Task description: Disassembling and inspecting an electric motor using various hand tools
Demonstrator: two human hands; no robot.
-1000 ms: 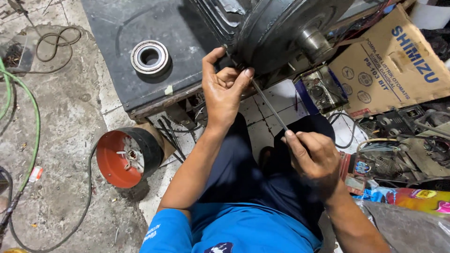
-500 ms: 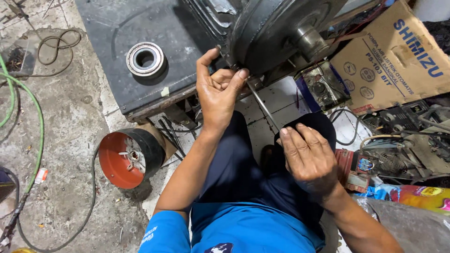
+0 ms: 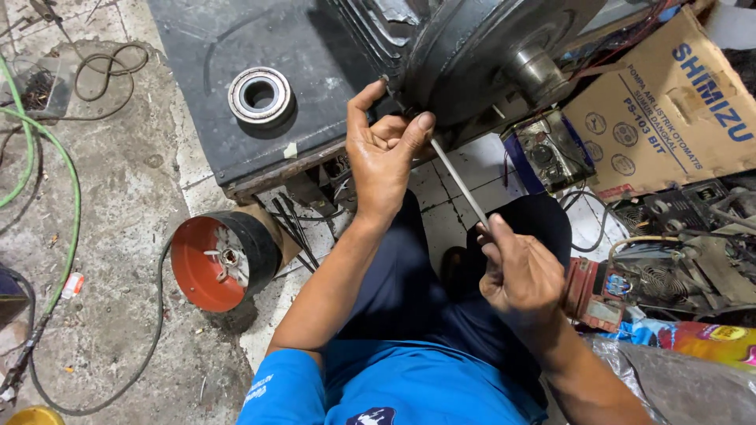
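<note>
Both my hands on a long steel rod at the edge of a black motor housing.

My left hand [image 3: 383,153] is curled against the rim of the motor housing [image 3: 472,55], thumb and fingers pinching the upper end of the thin rod [image 3: 459,185] where it meets the casing. My right hand [image 3: 526,275] is clenched around the rod's lower end, above my knee. The rod slants between them. A bearing [image 3: 260,96] lies on the black bench top [image 3: 236,142], well apart to the left. A red-lined fan cover [image 3: 224,256] sits on the floor below the bench, a green hose [image 3: 67,197] beyond it. A cardboard box [image 3: 669,102] and a red device [image 3: 594,291] crowd my right side.
</note>
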